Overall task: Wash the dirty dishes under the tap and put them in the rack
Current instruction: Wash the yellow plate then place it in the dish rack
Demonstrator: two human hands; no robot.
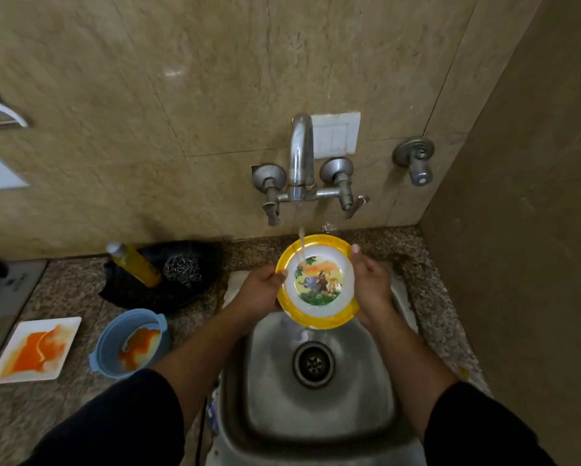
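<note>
Both hands, left hand [260, 290] and right hand [371, 280], grip a yellow-rimmed cartoon-printed plastic plate [317, 280], tilted so water from the chrome tap [301, 153] sheets off.

The yellow-rimmed bowl [319, 280], white inside with a cartoon picture, is tilted toward the camera above the sink [349, 415]. Water from the running tap [301, 156] strikes its upper inside. The blue bowl [103, 349] and the white square plate [68, 327], both smeared orange, sit upright on the table [63, 287], side by side, well left.
</note>
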